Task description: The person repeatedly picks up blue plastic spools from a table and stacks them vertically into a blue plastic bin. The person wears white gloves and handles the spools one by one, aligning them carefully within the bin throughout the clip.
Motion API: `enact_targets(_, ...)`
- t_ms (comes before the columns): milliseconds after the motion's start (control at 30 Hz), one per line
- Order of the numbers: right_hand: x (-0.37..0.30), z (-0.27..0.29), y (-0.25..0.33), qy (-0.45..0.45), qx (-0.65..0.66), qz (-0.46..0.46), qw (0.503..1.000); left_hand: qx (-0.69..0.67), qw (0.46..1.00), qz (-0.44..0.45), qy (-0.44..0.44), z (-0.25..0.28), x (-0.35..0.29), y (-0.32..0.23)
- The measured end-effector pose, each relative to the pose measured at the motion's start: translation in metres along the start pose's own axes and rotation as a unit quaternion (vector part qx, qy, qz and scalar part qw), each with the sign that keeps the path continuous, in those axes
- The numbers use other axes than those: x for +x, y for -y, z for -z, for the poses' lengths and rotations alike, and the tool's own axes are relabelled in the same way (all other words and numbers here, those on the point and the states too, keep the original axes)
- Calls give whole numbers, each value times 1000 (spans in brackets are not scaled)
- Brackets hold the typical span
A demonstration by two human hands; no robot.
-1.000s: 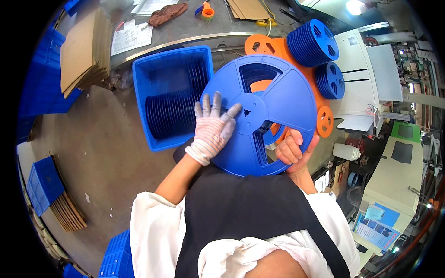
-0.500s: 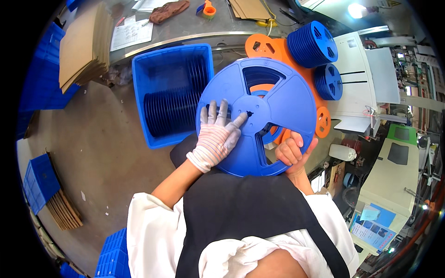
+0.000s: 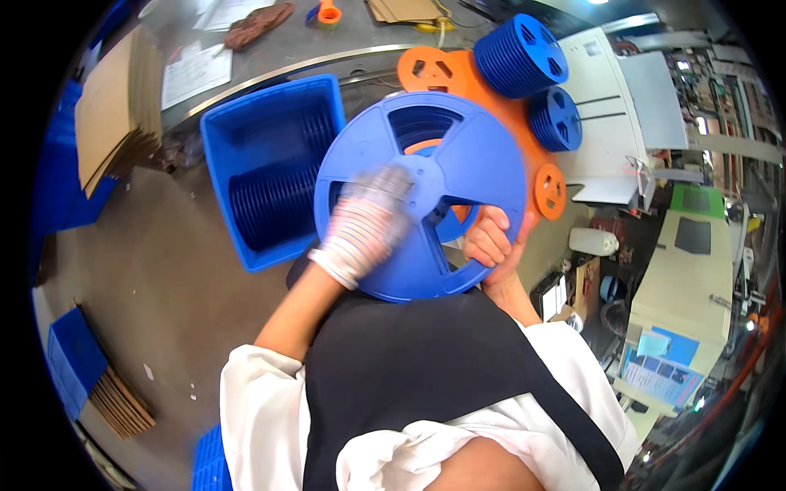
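Note:
A large blue plastic reel [image 3: 483, 151] with three wide cutouts fills the middle of the view, apparently the top of a stack, since more edges show through its openings. My bare right hand [image 3: 494, 245] grips its lower right rim, fingers curled through a cutout and thumb outside. Over the left part of the reel lies my left hand [image 3: 368, 214], in a grey and striped glove; its fingers are smeared by motion near the hub. To the left, a blue bin [image 3: 214, 176] holds rows of dark blue reels [image 3: 274, 204] standing on edge.
Behind the reel, an orange surface [image 3: 503, 106] carries two blue reel stacks [image 3: 509, 61] and orange reels [image 3: 550, 191]. A metal table [image 3: 352, 33] at the back bears papers, a brown cloth [image 3: 258, 24] and a tape dispenser [image 3: 329, 13]. Cardboard sheets [image 3: 106, 110] stand far left; a beige machine [image 3: 679, 286] stands right.
My left hand's fingers, spread and sharp before, now blur over the hub's left side. The whole view has shifted, so the surroundings sit further left. My right hand keeps its hold on the reel.

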State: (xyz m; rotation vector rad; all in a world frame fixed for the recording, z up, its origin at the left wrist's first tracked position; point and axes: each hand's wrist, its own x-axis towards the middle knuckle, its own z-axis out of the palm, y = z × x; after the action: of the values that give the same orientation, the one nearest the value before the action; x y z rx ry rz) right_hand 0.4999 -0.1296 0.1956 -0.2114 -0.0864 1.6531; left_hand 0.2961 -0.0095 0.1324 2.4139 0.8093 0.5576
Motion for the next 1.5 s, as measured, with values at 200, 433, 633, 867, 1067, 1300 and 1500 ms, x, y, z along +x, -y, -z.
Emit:
enact_targets(200, 15, 5, 19, 15, 83, 19, 996, 49, 954, 281, -95, -17, -95, 150)
enact_targets(433, 48, -21, 21, 67, -51, -12, 996, -154, 933, 259, -197, 25, -34, 45)
enact_targets(633, 69, -63, -32, -31, -354, -112, 928, -624, 716, 294, -106, -2, -3, 0)
enact_targets(867, 55, -66, -15, -231, -441, -15, 867, -926, 298, 208, -105, 43, -59, 32)
enact_targets(1067, 43, -44, 17, -288, -414, 78, 860, -964, 226, 71, -118, 49, -67, 28)
enact_targets(1300, 14, -25, 61, -208, -335, 149, 907, -976, 184, 5, -120, 36, -60, 41)
enact_targets(1500, -10, 0, 87, -176, -245, 178, 937, -962, 208, 87, -156, 45, -54, 50)
